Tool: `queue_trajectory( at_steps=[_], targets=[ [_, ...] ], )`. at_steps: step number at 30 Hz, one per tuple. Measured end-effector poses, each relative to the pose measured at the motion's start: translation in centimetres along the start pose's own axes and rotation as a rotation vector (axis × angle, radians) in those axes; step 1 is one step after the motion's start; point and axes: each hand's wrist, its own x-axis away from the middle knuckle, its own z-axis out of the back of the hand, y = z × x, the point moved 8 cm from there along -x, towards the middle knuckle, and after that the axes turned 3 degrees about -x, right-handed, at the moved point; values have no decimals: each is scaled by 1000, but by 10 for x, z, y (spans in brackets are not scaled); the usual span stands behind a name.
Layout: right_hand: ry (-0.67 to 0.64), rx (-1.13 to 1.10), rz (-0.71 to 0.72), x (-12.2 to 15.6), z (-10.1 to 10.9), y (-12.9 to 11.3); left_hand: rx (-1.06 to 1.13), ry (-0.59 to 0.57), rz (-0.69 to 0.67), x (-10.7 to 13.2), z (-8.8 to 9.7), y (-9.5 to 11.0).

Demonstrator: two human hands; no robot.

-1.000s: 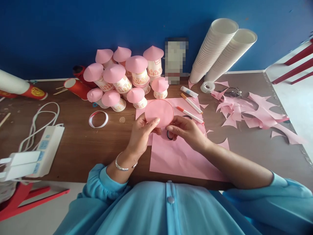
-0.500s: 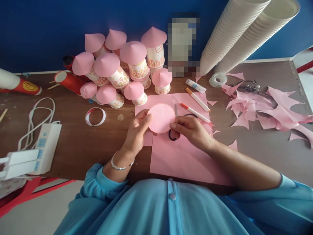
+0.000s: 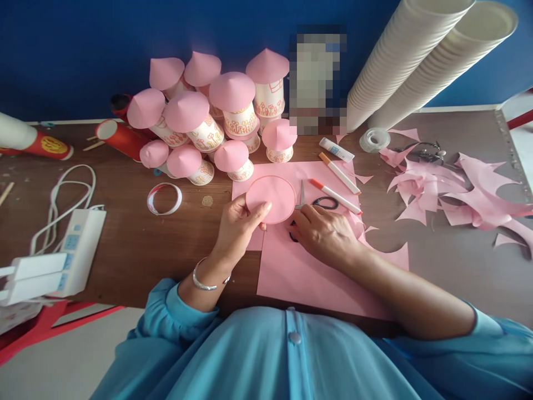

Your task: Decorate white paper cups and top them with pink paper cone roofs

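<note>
A round pink paper disc (image 3: 271, 194) is pinched between the thumb and fingers of my left hand (image 3: 237, 225), above the pink paper sheets (image 3: 308, 278). My right hand (image 3: 327, 230) is down on those sheets, its fingers curled over the scissors (image 3: 327, 203). One black handle loop shows beyond the hand and part of the other at its left. The blades point away from me. Just past the scissors lie a red-capped marker (image 3: 335, 195) and an orange-capped marker (image 3: 339, 173).
Several paper-cup towers with pink cone roofs (image 3: 232, 91) stand at the back. Tall cup stacks (image 3: 410, 66) lean at the back right, near clear tape (image 3: 375, 140), a glue tube (image 3: 337, 149) and pink scraps (image 3: 428, 183). At left are a tape roll (image 3: 178, 200) and a power strip (image 3: 79, 250).
My right hand has let go of the disc's edge and moved down onto the scissors. My left hand keeps the disc, now tilted slightly. The view has shifted a little.
</note>
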Motion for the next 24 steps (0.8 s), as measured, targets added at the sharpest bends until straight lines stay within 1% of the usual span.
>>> queue_trajectory(
  at_steps=[4,12,15,17,22,24],
  targets=[
    [-5,51,43,3,0,-9,-61,25,-18,2,1,4],
    [52,42,44,2,5,-10,-89,14,-31,3,2,8],
    [23,23,55,2,3,-12,-59,4,-25,2,1,7],
    [-16,8,68,3,0,-14,23,-19,14,1,-1,4],
    [-104,24,43,3,0,-18,392,-33,192,1,-10,-11],
    [-146,34,25,1,-1,-19,463,-34,235,2,-15,-17]
  ],
)
